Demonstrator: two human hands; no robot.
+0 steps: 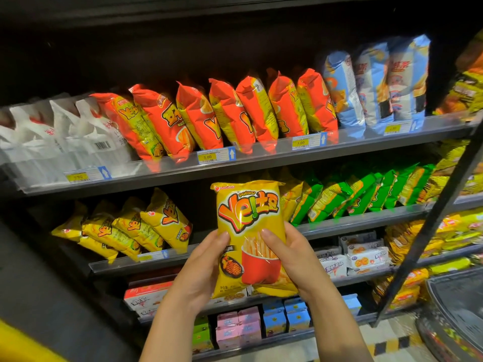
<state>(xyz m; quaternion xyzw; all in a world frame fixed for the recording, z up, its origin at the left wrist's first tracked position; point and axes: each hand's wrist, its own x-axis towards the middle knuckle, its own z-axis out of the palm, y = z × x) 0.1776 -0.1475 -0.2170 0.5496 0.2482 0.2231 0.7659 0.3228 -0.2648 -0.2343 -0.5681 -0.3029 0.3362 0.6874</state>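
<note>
Yellow snack bag (248,212) is held upright by the left grip (201,265) and right grip (292,259), in front of the middle shelf (366,221).
Its lower side edges are covered by the palms, the fingers behind it are hidden, and its small print is too blurred to be read. Both grips are curled round it, thumbs pressed on the front. Matching yellow bags (136,226) are ranged left, green bags (352,194) right, red bags (235,111) above.

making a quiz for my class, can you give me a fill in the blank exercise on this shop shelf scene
The left hand and right hand hold a ____ chip bag.
The packets left of the red bags are ____.
The price tag below the red bags reads ____.
Missing words: yellow; white; 3.00
</note>
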